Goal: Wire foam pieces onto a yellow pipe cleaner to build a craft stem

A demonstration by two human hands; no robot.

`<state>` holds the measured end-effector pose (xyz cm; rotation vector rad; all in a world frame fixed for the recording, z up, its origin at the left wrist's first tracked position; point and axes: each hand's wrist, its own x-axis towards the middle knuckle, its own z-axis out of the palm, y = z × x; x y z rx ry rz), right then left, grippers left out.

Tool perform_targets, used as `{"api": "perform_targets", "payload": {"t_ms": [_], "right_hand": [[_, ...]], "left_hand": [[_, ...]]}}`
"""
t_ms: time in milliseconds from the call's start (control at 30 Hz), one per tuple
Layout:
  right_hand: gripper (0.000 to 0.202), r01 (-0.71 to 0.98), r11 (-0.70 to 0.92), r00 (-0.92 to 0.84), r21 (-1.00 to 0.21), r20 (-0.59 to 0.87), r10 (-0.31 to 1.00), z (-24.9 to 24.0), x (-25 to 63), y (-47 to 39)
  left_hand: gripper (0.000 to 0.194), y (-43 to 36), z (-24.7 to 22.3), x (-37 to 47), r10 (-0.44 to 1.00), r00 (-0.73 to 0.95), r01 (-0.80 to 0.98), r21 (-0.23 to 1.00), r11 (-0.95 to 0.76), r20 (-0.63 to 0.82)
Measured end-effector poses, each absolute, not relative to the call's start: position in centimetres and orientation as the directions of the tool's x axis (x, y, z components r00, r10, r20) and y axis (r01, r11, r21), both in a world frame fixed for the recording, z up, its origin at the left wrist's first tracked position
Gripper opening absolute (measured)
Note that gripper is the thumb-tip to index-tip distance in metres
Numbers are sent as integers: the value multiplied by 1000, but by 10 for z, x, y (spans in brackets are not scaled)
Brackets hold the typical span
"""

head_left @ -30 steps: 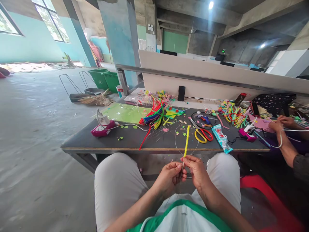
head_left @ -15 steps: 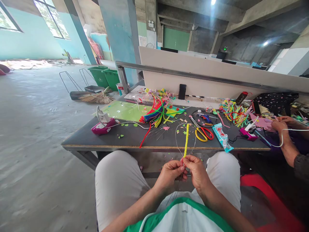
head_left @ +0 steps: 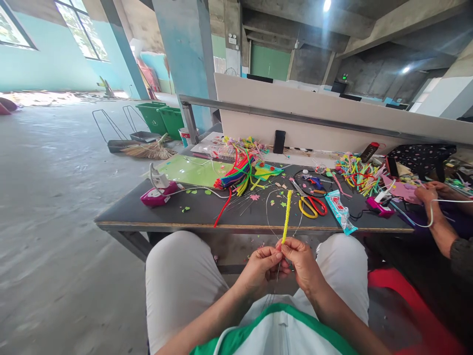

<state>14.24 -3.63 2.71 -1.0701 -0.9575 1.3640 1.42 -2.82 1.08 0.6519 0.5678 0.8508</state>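
A yellow pipe cleaner (head_left: pixel 287 217) stands nearly upright between my hands, its lower end pinched in my fingertips. My left hand (head_left: pixel 266 264) is closed at its base, thumb and fingers pressed against the other hand. My right hand (head_left: pixel 300 259) grips the same lower end from the right. Thin wire (head_left: pixel 268 215) loops out on both sides of the pipe cleaner, and loose ends hang below my fingers. Exactly how the wire meets the pipe cleaner is hidden by my fingertips. Both hands are above my lap, in front of the table edge.
On the dark table (head_left: pixel 125 212) lie a bundle of coloured pipe cleaners (head_left: pixel 240 172), scissors (head_left: pixel 308 207), a blue glue gun (head_left: pixel 314 180) and a snack wrapper (head_left: pixel 340 212). A phone (head_left: pixel 279 142) leans on the divider. At right, a co-worker's hands (head_left: pixel 430 192) hold pink material.
The yellow pipe cleaner's top has tilted slightly to the right, and the wire loop has shifted a little. Both hands keep their pinch in nearly the same place.
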Motion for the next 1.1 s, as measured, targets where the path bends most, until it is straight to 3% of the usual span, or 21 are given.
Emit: {"api": "perform_targets", "payload": {"t_ms": [267,667,900,1100], "right_hand": [[17,-15,93,113,-996,91,989,21,142,-38],[16,17,84,141,-996,85,986,19,140,-43],[18,-135,-21,167,-991,-44,985,22,147,-42],[28,-256,-93,130,-962,-129,983,17,140,-42]], "left_hand": [[25,-33,3,23,925,363,-587,744,321,-112],[29,-33,-7,26,944,302,-520,808,278,-130],[31,-19,3,0,909,411,-137,981,140,-73],[38,3,25,-10,969,246,-375,921,106,-12]]}}
